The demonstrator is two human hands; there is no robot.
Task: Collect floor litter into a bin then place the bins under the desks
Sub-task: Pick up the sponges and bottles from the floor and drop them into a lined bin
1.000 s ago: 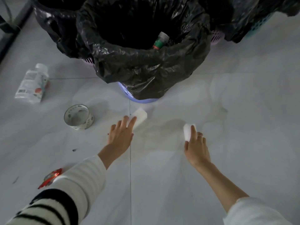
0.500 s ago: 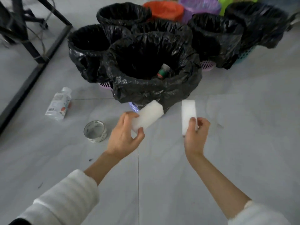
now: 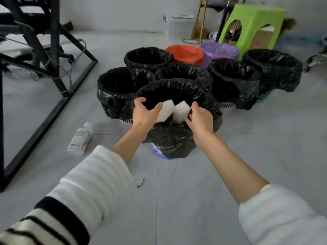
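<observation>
Both my hands were over the nearest bin [image 3: 174,138], the one with the black bag in the middle of the frame. My left hand [image 3: 144,114] had its fingers spread wide, and a white foam block [image 3: 165,110] sat against my fingers there. I could not tell if my left grip held it or had let go. My right hand [image 3: 200,117] was just beside a second white block [image 3: 182,109]. The fingers were bent a little, and I could not tell if that grip held the block either. The two blocks touched each other right above the bin's mouth.

More bins with black bags [image 3: 122,85] stood behind it, packed close together (one orange bag [image 3: 184,53] and one purple bag [image 3: 219,50] too). A green stool [image 3: 251,23] stood in the upper right of the frame.

On the floor [image 3: 247,138], at the left of the frame, lay a small bottle [image 3: 80,138] on its side. A tiny red and white scrap [image 3: 140,183] lay lower down, between my arms. A black desk frame [image 3: 53,50] filled the upper left.
</observation>
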